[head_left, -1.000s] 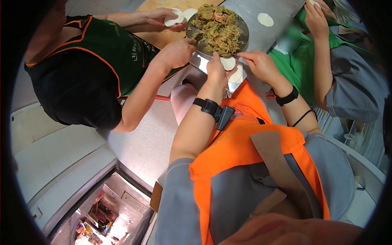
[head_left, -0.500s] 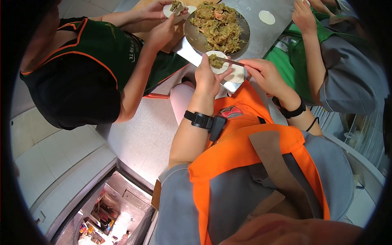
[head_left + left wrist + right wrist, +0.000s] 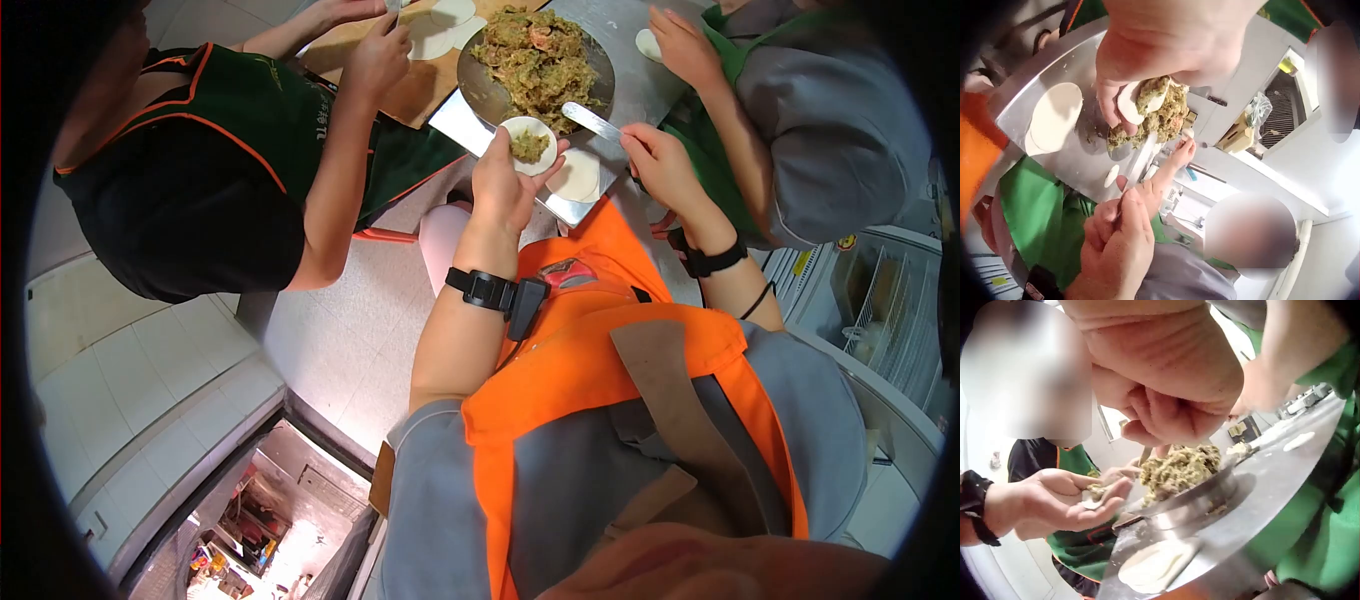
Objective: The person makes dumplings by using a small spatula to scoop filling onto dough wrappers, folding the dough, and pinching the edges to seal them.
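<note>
Holding the wrapper (image 3: 531, 168) almost flat in its cupped fingers, my left hand (image 3: 505, 192) probably supports the filling (image 3: 528, 147) so that it does not slide off. My right hand (image 3: 662, 168) grips the spatula (image 3: 590, 120) by its handle, its blade near the bowl (image 3: 479, 94), which seems convenient for scooping. In the right wrist view this hand hides most of the spatula, and my left fingertips under the wrapper are hard to make out.
</note>
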Demonstrator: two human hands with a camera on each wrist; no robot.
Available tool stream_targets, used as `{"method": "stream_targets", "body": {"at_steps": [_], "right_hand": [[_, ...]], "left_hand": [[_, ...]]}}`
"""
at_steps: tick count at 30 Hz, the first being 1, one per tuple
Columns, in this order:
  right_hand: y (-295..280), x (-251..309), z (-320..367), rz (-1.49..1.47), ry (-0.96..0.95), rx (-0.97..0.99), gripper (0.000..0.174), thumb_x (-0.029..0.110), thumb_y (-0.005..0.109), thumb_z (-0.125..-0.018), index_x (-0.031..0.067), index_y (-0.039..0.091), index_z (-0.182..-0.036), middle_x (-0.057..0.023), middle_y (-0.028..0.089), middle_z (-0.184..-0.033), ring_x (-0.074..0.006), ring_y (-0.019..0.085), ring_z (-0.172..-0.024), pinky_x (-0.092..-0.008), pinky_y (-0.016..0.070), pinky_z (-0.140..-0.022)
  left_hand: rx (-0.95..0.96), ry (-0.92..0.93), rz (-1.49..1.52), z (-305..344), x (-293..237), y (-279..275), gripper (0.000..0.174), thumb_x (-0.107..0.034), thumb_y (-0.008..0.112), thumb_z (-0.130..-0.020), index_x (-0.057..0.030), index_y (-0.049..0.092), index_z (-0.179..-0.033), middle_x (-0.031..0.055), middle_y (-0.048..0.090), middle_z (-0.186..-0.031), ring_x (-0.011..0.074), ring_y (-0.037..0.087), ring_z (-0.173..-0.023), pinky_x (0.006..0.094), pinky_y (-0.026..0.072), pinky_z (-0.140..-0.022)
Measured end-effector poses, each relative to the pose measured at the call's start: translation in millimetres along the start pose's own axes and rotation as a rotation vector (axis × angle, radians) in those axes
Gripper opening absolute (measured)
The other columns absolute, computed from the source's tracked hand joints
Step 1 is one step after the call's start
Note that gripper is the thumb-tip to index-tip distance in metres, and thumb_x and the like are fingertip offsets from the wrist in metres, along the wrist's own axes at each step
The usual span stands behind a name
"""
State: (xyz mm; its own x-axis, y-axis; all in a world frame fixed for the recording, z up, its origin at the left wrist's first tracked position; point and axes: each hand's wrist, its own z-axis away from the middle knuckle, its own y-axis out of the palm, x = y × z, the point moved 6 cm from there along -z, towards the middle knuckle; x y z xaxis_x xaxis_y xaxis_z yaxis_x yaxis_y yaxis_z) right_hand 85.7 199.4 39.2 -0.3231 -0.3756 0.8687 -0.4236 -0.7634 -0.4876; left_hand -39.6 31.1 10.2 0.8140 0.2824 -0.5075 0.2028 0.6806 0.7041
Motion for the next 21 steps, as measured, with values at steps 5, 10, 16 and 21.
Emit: {"method": "stream_targets", "body": {"at_steps": [5,10,16,21], "right_hand": [[26.4,29.3,28.0,-0.154,0.005,0.159,0.019,0.016,0.054,-0.097,-0.0010,0.063,-0.096,-0.0003,0.054,-0.065,-0.0074,0.050,-0.059,-0.0245,0.0404,-0.055],[25.6,39.3,39.1,-0.124,0.052,0.190,0.019,0.014,0.053,-0.095,-0.0005,0.064,-0.099,-0.0092,0.060,-0.069,-0.0172,0.057,-0.065,-0.0317,0.0453,-0.060],[14.8,84.5,51.5,0.441,-0.490,-0.102,0.023,0.004,0.057,-0.089,0.0022,0.066,-0.110,-0.0122,0.063,-0.084,-0.0281,0.061,-0.076,-0.0343,0.0467,-0.063],[22.5,97.9,56.7,0.371,-0.631,-0.106,0.020,0.001,0.062,-0.083,0.0024,0.063,-0.102,-0.0141,0.060,-0.088,-0.0332,0.061,-0.083,-0.0387,0.0488,-0.067]], "left_hand": [[0.063,0.002,0.121,4.4,6.8,18.1,0.045,-0.032,0.028,-0.106,0.0045,0.043,-0.129,0.0234,0.057,-0.121,0.0391,0.057,-0.116,0.0536,0.0467,-0.098],[0.083,0.075,0.196,16.2,-0.3,17.0,0.047,-0.032,0.027,-0.106,0.0045,0.041,-0.132,0.0241,0.052,-0.130,0.0411,0.053,-0.120,0.0538,0.0369,-0.108],[0.078,0.176,0.146,26.7,-4.9,8.6,0.045,-0.030,0.026,-0.107,0.0051,0.040,-0.132,0.0237,0.054,-0.128,0.0392,0.053,-0.122,0.0520,0.0397,-0.106],[0.023,0.126,0.200,47.3,-7.3,14.4,0.043,-0.028,0.028,-0.106,0.0046,0.043,-0.129,0.0225,0.056,-0.125,0.0351,0.055,-0.119,0.0497,0.0425,-0.103]]}}
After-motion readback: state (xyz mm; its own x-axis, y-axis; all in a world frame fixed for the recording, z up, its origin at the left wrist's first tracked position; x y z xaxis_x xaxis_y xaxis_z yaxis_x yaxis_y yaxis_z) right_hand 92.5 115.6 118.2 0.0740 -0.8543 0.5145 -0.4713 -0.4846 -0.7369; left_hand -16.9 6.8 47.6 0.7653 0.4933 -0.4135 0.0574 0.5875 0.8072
